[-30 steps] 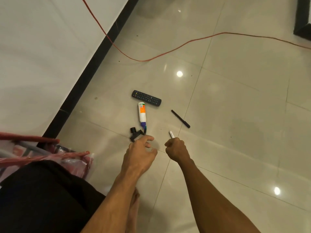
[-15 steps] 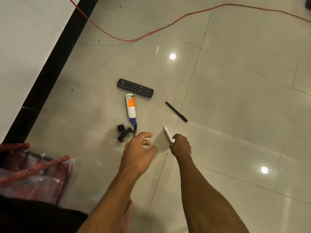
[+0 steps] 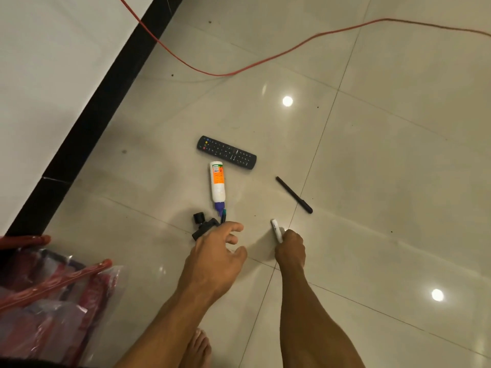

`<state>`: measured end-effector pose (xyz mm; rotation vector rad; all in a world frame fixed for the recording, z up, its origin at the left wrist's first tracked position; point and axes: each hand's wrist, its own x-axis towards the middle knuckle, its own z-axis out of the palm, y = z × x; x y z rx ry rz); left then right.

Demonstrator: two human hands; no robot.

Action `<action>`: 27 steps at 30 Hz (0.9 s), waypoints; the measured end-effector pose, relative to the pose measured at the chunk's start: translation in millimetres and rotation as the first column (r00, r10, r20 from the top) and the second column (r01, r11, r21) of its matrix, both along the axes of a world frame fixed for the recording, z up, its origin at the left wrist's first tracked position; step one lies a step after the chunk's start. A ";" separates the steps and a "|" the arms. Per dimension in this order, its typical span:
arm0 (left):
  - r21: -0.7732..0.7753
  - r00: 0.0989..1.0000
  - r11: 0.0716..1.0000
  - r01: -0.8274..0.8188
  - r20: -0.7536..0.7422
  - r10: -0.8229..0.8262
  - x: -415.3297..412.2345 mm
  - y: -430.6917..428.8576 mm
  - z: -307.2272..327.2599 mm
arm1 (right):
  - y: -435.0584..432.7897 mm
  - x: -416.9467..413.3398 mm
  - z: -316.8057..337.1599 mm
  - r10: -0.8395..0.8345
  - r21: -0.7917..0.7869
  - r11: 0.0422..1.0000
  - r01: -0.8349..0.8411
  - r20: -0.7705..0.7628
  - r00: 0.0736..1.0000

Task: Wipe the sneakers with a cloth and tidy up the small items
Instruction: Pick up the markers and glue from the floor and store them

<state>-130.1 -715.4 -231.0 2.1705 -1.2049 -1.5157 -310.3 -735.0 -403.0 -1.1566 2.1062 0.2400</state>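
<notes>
Curving beyond the remote [image 3: 226,152], a red cable [image 3: 223,74] crosses glossy tiles [image 3: 398,160].

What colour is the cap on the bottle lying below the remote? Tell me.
Purple. The cap shows best in the head view, the only one.

Glue bottle [image 3: 217,181] label print too blurred; nothing legible.

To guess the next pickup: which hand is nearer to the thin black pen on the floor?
Right. The right hand, holding a white marker, is below the thin black pen; the left hand is farther left.
</notes>
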 end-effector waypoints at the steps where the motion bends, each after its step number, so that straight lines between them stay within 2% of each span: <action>1: 0.000 1.000 1.000 -0.011 0.000 0.011 0.1 -2.0 -0.9 | -3.2 3.1 -0.2 -0.060 -0.008 0.998 0.060 0.036 0.998; 3: 0.013 0.998 0.998 -0.068 -0.015 0.069 2.5 -5.6 -2.8 | -12.5 9.4 3.1 -0.186 -0.014 0.981 0.191 0.163 0.969; 4: 0.021 0.995 0.995 -0.098 -0.022 0.098 4.0 -7.4 -3.9 | -19.2 12.4 8.0 -0.266 0.017 0.962 0.272 0.268 0.926; 6: 0.034 0.990 0.990 -0.139 -0.029 0.140 8.6 -10.6 -5.9 | -33.3 17.7 24.2 -0.422 0.159 0.902 0.402 0.524 0.740; 7: 0.038 0.986 0.986 -0.160 -0.028 0.162 11.4 -12.1 -6.6 | -40.8 20.2 35.1 -0.459 0.245 0.883 0.400 0.624 0.633; 8: 0.033 0.983 0.983 -0.183 -0.022 0.183 14.7 -13.1 -6.5 | -48.3 23.8 46.8 -0.457 0.307 0.888 0.344 0.685 0.568; 10: 0.011 0.976 0.975 -0.220 0.003 0.220 19.4 -14.9 -4.9 | -59.5 31.5 67.9 -0.396 0.359 0.917 0.176 0.755 0.522; 12: -0.004 0.965 0.966 -0.258 0.036 0.258 23.4 -15.7 -0.1 | -65.8 42.1 86.0 -0.338 0.362 0.931 0.048 0.804 0.489; 15: -0.023 0.950 0.950 -0.311 0.024 0.311 29.0 -17.2 2.8 | -67.2 57.4 106.3 -0.280 0.323 0.946 -0.037 0.867 0.413; 19: 0.004 0.931 0.932 -0.362 -0.039 0.362 34.4 -18.7 6.1 | -59.3 80.2 120.8 -0.178 0.220 0.973 -0.068 0.905 0.386; 24: -0.033 0.910 0.910 -0.413 0.011 0.413 40.7 -17.2 7.0 | -50.4 82.5 123.1 -0.149 0.198 0.975 -0.104 0.923 0.356; 26: -0.053 0.895 0.894 -0.445 0.017 0.446 41.9 -17.1 8.1 | -46.5 77.9 107.5 -0.191 0.228 0.973 -0.026 0.868 0.457; 27: -0.057 0.891 0.890 -0.453 0.017 0.454 41.3 -17.9 8.9 | -44.0 77.7 94.3 -0.214 0.233 0.972 0.037 0.809 0.548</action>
